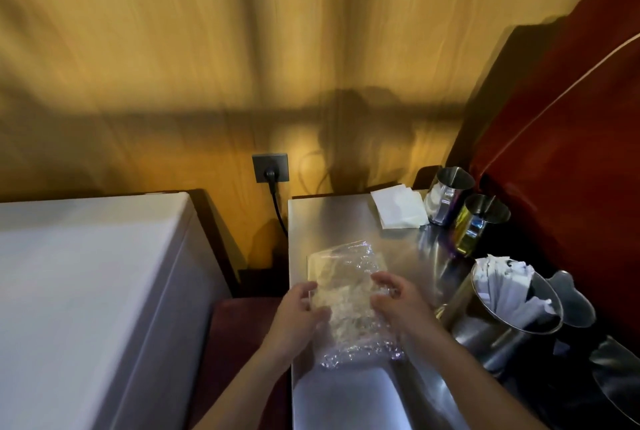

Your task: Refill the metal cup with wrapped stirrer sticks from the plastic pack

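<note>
Hands, left hand (300, 308) and right hand (394, 301), grip the crinkled plastic pack (349, 294) on the steel counter (332, 218); slippery film could spill sticks short of the metal cup (509, 322).

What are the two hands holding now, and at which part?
Both hold the crinkled clear plastic pack above the steel counter: left hand at its left edge, right hand at its right edge.
</note>
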